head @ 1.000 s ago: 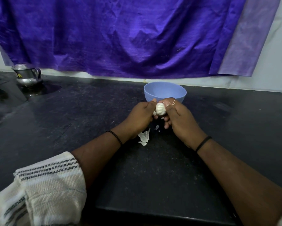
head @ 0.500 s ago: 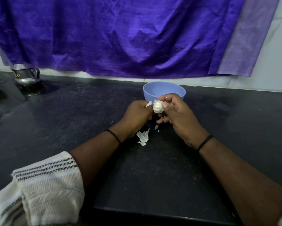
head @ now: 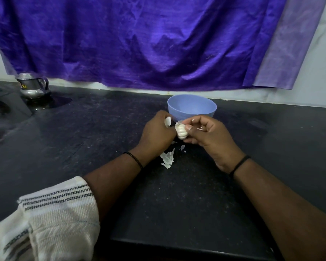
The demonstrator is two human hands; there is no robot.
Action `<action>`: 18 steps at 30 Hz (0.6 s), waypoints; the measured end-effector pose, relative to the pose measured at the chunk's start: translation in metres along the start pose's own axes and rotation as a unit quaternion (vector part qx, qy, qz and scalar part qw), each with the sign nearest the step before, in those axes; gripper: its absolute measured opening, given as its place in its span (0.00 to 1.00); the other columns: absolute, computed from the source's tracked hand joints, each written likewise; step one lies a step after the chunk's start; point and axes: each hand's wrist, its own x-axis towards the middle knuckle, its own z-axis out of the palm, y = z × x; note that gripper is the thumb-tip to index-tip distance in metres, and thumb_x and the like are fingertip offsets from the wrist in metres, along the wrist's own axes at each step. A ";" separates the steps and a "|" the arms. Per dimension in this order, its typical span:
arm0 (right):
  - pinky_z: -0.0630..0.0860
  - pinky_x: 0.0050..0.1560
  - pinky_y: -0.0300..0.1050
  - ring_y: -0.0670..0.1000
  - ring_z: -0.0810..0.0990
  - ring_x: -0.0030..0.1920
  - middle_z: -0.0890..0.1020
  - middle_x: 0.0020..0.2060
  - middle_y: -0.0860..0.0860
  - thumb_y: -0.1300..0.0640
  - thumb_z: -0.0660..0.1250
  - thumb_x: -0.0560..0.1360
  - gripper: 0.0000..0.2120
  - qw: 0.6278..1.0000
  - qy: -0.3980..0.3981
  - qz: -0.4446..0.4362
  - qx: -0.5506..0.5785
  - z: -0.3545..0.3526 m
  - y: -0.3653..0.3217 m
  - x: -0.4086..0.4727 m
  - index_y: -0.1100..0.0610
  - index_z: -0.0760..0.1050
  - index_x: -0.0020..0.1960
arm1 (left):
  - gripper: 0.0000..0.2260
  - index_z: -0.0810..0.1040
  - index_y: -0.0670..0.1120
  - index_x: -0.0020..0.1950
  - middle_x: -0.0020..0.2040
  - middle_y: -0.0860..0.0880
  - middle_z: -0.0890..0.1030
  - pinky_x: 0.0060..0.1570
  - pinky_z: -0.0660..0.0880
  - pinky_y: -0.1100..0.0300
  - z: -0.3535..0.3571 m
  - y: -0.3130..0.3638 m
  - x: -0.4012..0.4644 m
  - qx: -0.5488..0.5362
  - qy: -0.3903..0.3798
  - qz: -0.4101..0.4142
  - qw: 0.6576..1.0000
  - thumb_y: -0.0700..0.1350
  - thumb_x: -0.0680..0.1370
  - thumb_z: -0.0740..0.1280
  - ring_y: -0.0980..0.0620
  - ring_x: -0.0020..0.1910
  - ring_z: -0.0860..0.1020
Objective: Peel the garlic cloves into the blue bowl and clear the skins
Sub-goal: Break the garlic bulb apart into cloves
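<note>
**Garlic held just in front of the blue bowl**

At the middle of the dark tabletop [head: 186, 204], both hands meet just in front of the blue bowl [head: 191, 108]. The right hand [head: 209, 136] grips a white garlic bulb [head: 181, 131], with its fingers curled over the top and its thumb tip pressed against the bulb's side. The left hand [head: 157, 135] is closed beside the bulb and pinches a loose flap of white skin [head: 167, 121], which sticks up beside its knuckles. The bulb sits between the two hands, lifted off the tabletop and lower in the picture than the bowl's near wall.

The bowl stands upright near the back wall, and the part of its inside that shows is plain blue; the hands hide its lowest near part, so whether anything lies at the bottom cannot be told.

Beneath the hands, a small heap of torn skins [head: 167, 157] lies on the tabletop, with a few smaller scraps [head: 182, 147] just beside it.

Each wrist wears a thin black band [head: 134, 159]. A white sleeve with dark stripes [head: 58, 213] covers the left forearm near the elbow.

Far to the left, a steel jug [head: 33, 87] stands on the tabletop, well apart from the bowl; what it holds is out of sight. A purple cloth [head: 139, 40] hangs across the wall behind.
</note>
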 end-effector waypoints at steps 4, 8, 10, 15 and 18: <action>0.84 0.48 0.50 0.55 0.85 0.48 0.85 0.52 0.59 0.66 0.68 0.77 0.07 0.996 -0.021 0.065 0.065 -0.001 -0.003 -0.002 0.63 0.78 0.55 | 0.14 0.71 0.48 0.53 0.52 0.48 0.74 0.33 0.65 0.64 0.000 -0.001 0.004 0.074 0.027 -0.015 0.997 0.50 0.74 0.72 0.56 0.41 0.73; 0.84 0.42 0.47 0.56 0.86 0.45 0.85 0.49 0.59 0.67 0.71 0.74 0.15 0.990 -0.016 0.089 0.110 0.000 -0.006 -0.002 0.62 0.75 0.59 | 0.11 0.73 0.47 0.51 0.54 0.46 0.70 0.35 0.69 0.63 0.000 -0.002 0.003 0.073 0.021 -0.016 0.997 0.50 0.76 0.70 0.54 0.41 0.74; 0.83 0.41 0.44 0.54 0.86 0.43 0.86 0.46 0.58 0.69 0.73 0.71 0.18 0.995 0.018 0.067 0.066 -0.001 -0.005 0.000 0.63 0.73 0.59 | 0.09 0.75 0.49 0.51 0.54 0.48 0.70 0.38 0.70 0.63 -0.002 -0.001 0.004 0.085 0.026 0.002 0.996 0.52 0.77 0.70 0.54 0.42 0.75; 0.83 0.48 0.45 0.50 0.86 0.44 0.86 0.44 0.54 0.67 0.79 0.66 0.14 0.994 0.048 -0.012 -0.098 -0.006 0.003 0.003 0.60 0.79 0.48 | 0.23 0.79 0.40 0.46 0.41 0.43 0.82 0.40 0.79 0.49 -0.004 0.006 0.004 -0.022 0.005 0.014 1.000 0.60 0.82 0.59 0.45 0.36 0.81; 0.82 0.51 0.47 0.51 0.86 0.46 0.86 0.44 0.52 0.64 0.79 0.67 0.14 0.987 0.029 -0.051 -0.148 -0.007 0.005 0.002 0.57 0.80 0.49 | 0.27 0.79 0.38 0.45 0.38 0.40 0.83 0.37 0.79 0.50 -0.001 0.010 0.000 -0.069 -0.085 0.003 0.994 0.63 0.81 0.60 0.46 0.31 0.82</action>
